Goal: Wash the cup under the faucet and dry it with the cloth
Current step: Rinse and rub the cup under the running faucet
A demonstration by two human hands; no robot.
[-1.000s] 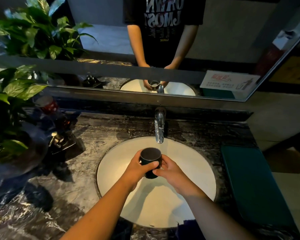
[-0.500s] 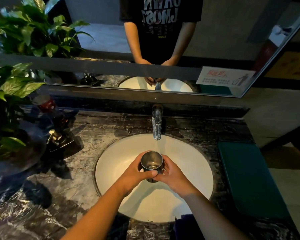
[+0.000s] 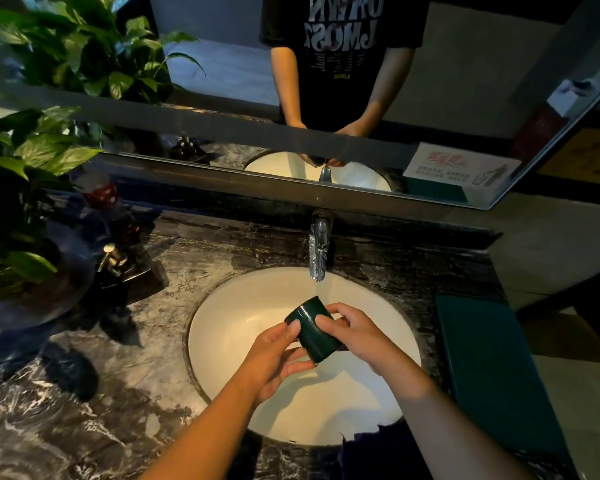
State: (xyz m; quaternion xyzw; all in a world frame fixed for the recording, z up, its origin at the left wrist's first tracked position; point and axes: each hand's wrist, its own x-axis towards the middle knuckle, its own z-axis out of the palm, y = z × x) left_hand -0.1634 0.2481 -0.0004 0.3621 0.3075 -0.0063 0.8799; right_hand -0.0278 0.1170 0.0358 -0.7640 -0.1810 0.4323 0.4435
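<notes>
A dark green cup point(image 3: 313, 330) is tipped over above the white sink basin point(image 3: 229, 320), its base turned up toward the faucet point(image 3: 318, 251). A thin stream of water falls from the spout onto it. My left hand point(image 3: 276, 358) holds the cup from the left and below. My right hand point(image 3: 355, 332) grips it from the right with the thumb on its side. A dark blue cloth point(image 3: 378, 452) lies at the basin's near edge, partly hidden by my right forearm.
The dark marble counter point(image 3: 94, 403) surrounds the basin. A leafy potted plant point(image 3: 25, 161) and a soap dispenser point(image 3: 113, 259) stand at the left. A teal mat point(image 3: 492, 368) lies at the right. A mirror point(image 3: 465, 98) runs along the back wall.
The cup stood upright with its mouth up under the faucet; now it is tipped over with its base up. Both hands have shifted their hold on it.
</notes>
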